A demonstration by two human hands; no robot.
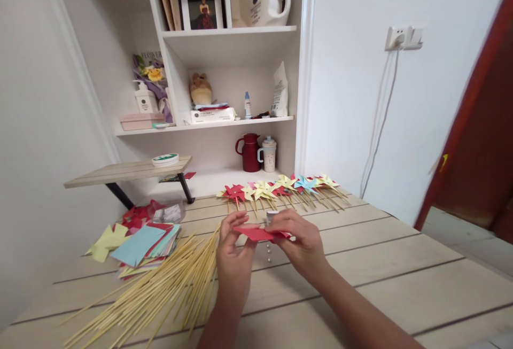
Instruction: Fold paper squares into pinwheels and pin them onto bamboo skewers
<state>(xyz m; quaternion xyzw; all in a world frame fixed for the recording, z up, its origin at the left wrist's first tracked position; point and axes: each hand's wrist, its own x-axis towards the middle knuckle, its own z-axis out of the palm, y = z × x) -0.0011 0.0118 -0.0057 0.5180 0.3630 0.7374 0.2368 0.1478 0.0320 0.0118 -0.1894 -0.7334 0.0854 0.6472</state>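
A piece of red paper (256, 233), partly folded, is held level above the table between my two hands. My left hand (233, 250) grips its left end between thumb and fingers. The fingers of my right hand (298, 239) are closed on its right end and cover part of it. Below the paper, several small pale beads (269, 253) lie on the table in a short line. Just behind my right fingers, a small grey object (271, 214) is mostly hidden. Finished paper pinwheels (265, 191) on sticks lie in a row beyond my hands, in red, yellow and blue.
Many thin wooden sticks (160, 290) are spread left of my hands on the plank table (385, 285). Behind them lie stacked coloured paper squares (140, 245) and a clear box (170, 212). A small raised stand (128, 171) is at back left, near shelves holding a red jug (251, 154).
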